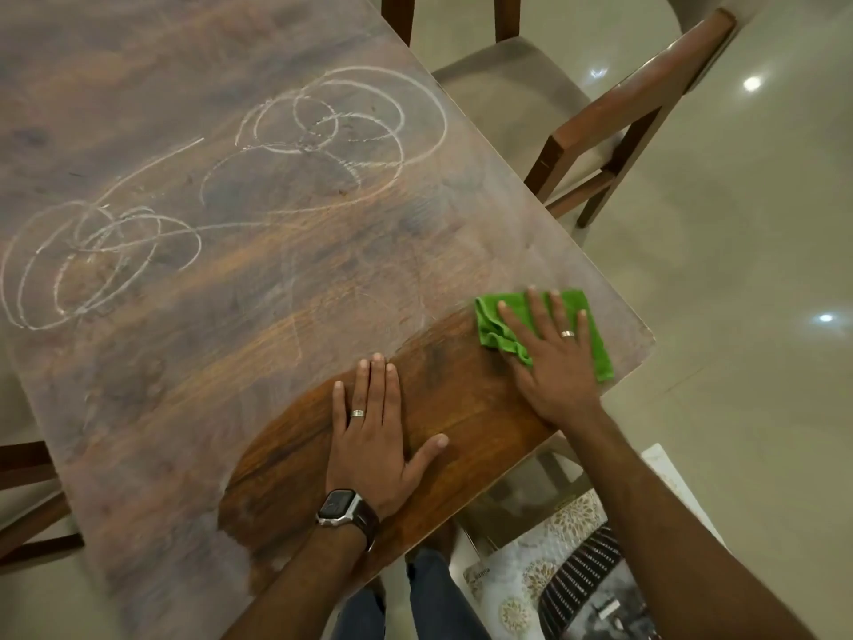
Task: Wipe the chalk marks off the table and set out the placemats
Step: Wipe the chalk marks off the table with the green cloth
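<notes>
Item: dark brown wooden counter (286,279), filmed with pale chalk dust, shown diagonally across the frame.

Chalk marks (341,127): white looped scribbles, one cluster at upper centre, another (92,265) at centre left; both untouched. A dark, clean patch of wood is seen at lower centre.

Folded green microfibre cloth (595,334): pressed flat at the counter's right corner under the right hand (554,362), fingers straight and spread.

Left hand (374,436): laid flat on the cleaned patch, fingers extended, nothing held.

Handling note: even pressure and overlapping strokes toward the scribbles are advised, so dust is lifted rather than smeared.

Patterned placemats (544,575): stacked off the counter, lower right, not yet set out.
</notes>
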